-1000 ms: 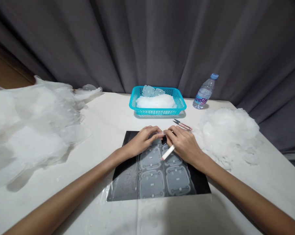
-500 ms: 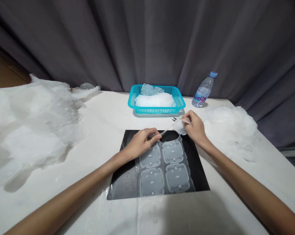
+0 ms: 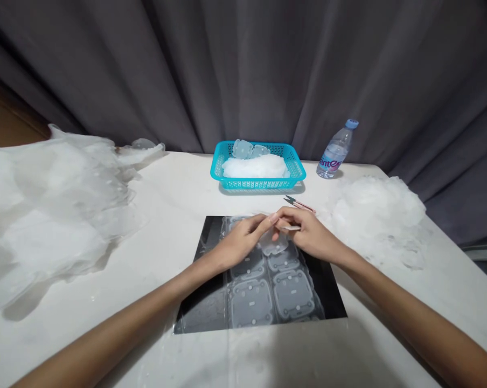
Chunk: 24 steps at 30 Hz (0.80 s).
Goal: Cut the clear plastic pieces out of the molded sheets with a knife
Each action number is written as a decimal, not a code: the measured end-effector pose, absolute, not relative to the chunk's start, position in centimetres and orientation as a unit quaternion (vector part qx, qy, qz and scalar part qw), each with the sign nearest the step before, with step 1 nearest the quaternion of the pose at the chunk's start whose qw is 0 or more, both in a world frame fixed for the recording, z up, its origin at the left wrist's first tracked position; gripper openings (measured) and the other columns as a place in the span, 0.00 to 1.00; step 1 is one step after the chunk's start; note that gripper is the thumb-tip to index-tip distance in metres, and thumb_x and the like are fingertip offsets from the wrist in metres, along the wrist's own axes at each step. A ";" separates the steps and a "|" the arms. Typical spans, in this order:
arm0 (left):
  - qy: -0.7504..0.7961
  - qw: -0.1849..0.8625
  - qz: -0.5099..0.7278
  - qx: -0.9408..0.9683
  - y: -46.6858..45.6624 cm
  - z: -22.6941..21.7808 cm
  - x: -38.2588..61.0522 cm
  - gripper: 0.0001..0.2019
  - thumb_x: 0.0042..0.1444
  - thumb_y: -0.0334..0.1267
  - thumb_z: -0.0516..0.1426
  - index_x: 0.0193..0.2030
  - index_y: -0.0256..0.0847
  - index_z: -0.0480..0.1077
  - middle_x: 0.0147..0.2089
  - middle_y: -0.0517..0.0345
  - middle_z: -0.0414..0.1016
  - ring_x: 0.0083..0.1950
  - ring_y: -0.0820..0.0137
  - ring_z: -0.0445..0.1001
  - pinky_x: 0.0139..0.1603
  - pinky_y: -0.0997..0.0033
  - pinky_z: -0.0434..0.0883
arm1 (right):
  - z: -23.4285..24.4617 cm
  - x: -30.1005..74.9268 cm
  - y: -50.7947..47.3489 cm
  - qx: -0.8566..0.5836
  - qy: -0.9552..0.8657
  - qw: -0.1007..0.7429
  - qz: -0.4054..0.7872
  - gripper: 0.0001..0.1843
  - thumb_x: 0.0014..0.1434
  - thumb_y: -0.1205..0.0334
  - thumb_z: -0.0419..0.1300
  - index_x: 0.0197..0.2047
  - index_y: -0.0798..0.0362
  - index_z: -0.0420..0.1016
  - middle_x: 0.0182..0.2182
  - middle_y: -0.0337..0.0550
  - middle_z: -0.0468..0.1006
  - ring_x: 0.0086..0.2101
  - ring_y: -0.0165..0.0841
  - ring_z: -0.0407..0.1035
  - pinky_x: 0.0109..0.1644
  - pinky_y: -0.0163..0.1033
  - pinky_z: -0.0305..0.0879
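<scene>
So both hands are together, fingertips meeting over a clear plastic piece; can't tell if the left hand is actually gripping it. The right hand pinches a slim white stick, probably tucked there to stay handy. Under them is the plastic sheet on a black mat, I'd guess dark so the see-through edges show. Snips lie just beyond the right hand, likely for easy reach.
</scene>
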<state>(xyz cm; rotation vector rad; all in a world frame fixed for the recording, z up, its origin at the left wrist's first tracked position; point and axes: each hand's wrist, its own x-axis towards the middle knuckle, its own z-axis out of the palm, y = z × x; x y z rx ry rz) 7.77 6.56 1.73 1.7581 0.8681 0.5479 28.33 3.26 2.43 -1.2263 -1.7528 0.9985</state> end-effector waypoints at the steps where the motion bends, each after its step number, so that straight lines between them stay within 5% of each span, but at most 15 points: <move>1: 0.364 0.546 0.237 0.716 6.7 1.4 7.8 0.22 0.69 0.58 0.53 0.44 0.40 0.75 0.41 0.55 0.79 0.41 0.64 0.75 0.43 0.67 0.67 | 2.5 28.7 3.4 -0.484 -0.699 0.372 0.372 0.07 0.67 0.59 0.58 0.39 0.51 0.77 0.33 0.40 0.82 0.36 0.35 0.75 0.43 0.39 0.66; 6: 0.383 0.552 0.248 0.698 7.5 -0.1 7.3 0.20 0.59 0.50 0.65 0.52 0.39 0.75 0.31 0.63 0.70 0.30 0.72 0.65 0.32 0.72 0.58 | 1.4 30.4 5.0 -0.548 -0.675 0.389 0.304 0.14 0.70 0.51 0.56 0.47 0.49 0.79 0.46 0.44 0.84 0.45 0.39 0.77 0.50 0.43 0.68; 17: 0.355 0.536 0.274 0.715 7.1 -0.7 7.6 0.16 0.61 0.49 0.64 0.46 0.41 0.70 0.34 0.62 0.75 0.34 0.71 0.69 0.36 0.72 0.64 | 0.7 28.7 5.3 -0.490 -0.677 0.369 0.406 0.10 0.62 0.55 0.64 0.36 0.53 0.81 0.36 0.41 0.84 0.40 0.36 0.76 0.44 0.38 0.68; 24: 0.379 0.551 0.296 0.682 7.0 0.5 7.7 0.19 0.61 0.54 0.64 0.43 0.38 0.74 0.36 0.58 0.76 0.33 0.71 0.73 0.31 0.75 0.70 | 2.1 31.0 5.1 -0.444 -0.681 0.292 0.504 0.14 0.59 0.51 0.69 0.41 0.54 0.81 0.38 0.43 0.84 0.41 0.36 0.76 0.46 0.39 0.69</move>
